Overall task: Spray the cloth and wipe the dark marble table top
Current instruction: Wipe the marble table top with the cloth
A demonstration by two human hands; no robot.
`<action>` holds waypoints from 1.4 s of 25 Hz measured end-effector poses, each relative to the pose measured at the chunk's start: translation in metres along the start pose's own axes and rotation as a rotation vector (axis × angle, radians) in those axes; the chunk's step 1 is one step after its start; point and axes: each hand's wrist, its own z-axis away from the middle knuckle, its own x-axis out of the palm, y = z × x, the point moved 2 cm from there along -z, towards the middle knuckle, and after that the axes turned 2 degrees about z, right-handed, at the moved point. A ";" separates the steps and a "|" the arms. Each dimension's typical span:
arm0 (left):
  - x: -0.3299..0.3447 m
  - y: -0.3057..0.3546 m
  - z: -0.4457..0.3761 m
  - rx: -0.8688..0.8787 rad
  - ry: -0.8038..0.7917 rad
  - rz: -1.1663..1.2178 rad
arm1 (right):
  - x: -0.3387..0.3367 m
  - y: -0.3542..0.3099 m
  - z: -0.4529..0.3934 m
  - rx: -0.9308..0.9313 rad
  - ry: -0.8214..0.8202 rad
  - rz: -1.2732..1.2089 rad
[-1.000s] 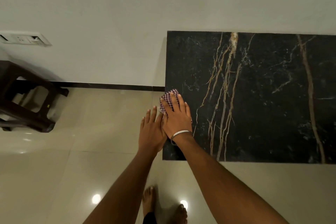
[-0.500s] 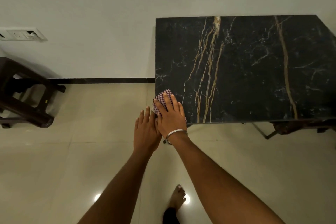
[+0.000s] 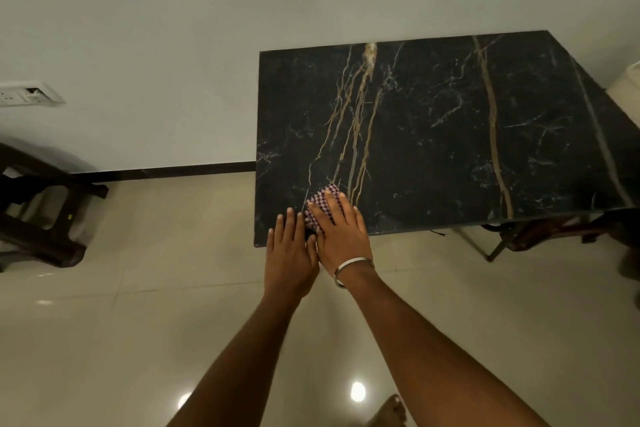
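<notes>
The dark marble table top [image 3: 433,135] with gold and white veins fills the right of the view. A checkered purple-and-white cloth [image 3: 320,203] lies folded near its near-left corner. My right hand [image 3: 341,229], with a metal bangle at the wrist, presses flat on the cloth with straight fingers. My left hand [image 3: 289,248] lies flat beside it on the left, fingers straight, over the table's near edge and touching the right hand. No spray bottle is in view.
A dark wooden stool [image 3: 38,215] stands on the glossy tiled floor at the left. A white wall with a socket plate [image 3: 24,94] runs behind. Table legs and a dark object [image 3: 540,232] show under the right edge. My foot [image 3: 389,412] is below.
Both hands and the cloth have shifted a little to the right, further in from the table's left edge. The camera has pulled back, so more of the table shows.
</notes>
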 end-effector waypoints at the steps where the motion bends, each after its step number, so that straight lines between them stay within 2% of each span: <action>1: 0.006 0.010 0.000 -0.013 0.008 -0.002 | -0.001 0.015 0.001 0.014 -0.001 0.008; 11: 0.039 0.101 -0.026 0.009 0.025 -0.031 | -0.015 0.132 0.008 0.116 0.079 0.004; 21: 0.060 0.174 -0.048 0.072 -0.011 -0.037 | -0.037 0.270 0.025 0.332 0.164 0.009; 35: 0.101 0.284 -0.091 0.231 -0.078 -0.079 | -0.056 0.379 0.035 0.436 0.130 -0.011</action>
